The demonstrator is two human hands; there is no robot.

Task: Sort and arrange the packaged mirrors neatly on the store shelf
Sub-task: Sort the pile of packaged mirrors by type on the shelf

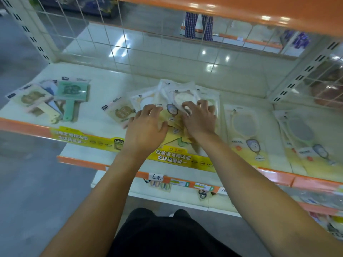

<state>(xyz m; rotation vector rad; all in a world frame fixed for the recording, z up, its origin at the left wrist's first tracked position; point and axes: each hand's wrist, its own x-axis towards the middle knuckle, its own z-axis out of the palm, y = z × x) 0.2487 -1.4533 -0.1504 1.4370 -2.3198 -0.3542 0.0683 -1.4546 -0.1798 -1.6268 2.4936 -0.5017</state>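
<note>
Both hands are down on the loose heap of packets (178, 101) in the middle of the shelf (96, 89); the left hand (146, 125) lies over the heap's left edge with its fingers curled onto the plastic, while the right hand (199, 117) sits just beside it with its fingertips bent and pinching the topmost packet; how firm either grip is I cannot tell, since the film is blurred under the fingers. The heap fans out away from the person, its packets overlapping at odd angles, long sides running roughly front to back; it lies directly under and just beyond both hands, so neither has to reach. To the right, a single mirror packet (243, 132) lies flat and apart, and a small stack (304, 138) lies further right; to the left, the green mirror (72, 95) and beige mirror (33, 99) lie well apart; the next step seems to be squaring the heap, the right hand being nearer the tidy row.
</note>
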